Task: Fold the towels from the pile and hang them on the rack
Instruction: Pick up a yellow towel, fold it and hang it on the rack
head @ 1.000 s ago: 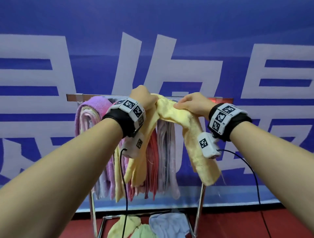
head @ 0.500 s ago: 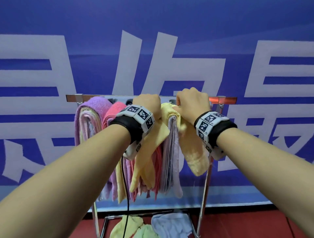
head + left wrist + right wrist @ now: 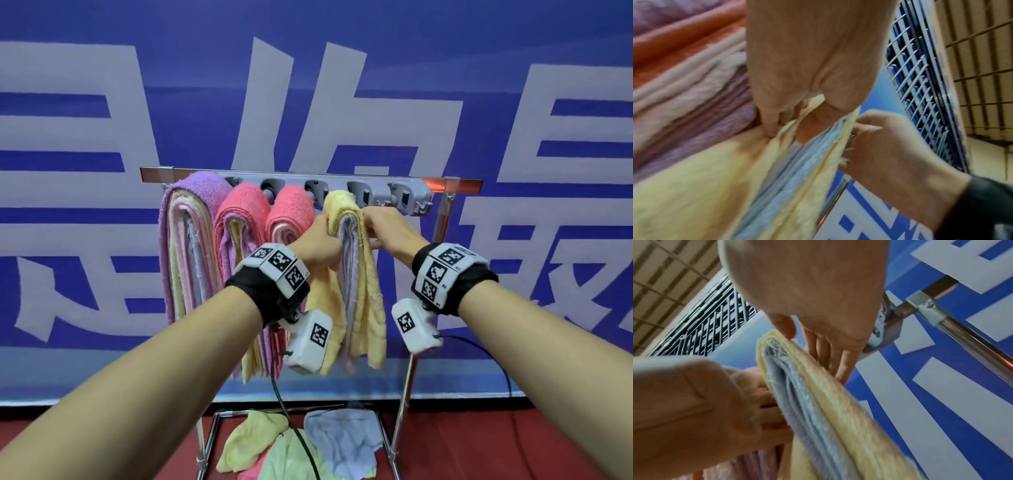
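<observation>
Left hand pinching the yellow towel draped over the rack, right hand with fingers straight flat against its three o'clock side, and the pile on the floor at six o'clock.

Large white characters are spreading across the blue banner behind the rack, cropped too heavily to read. Black-and-white square code markers are showing on both wrist devices; no numbers are legible.
</observation>
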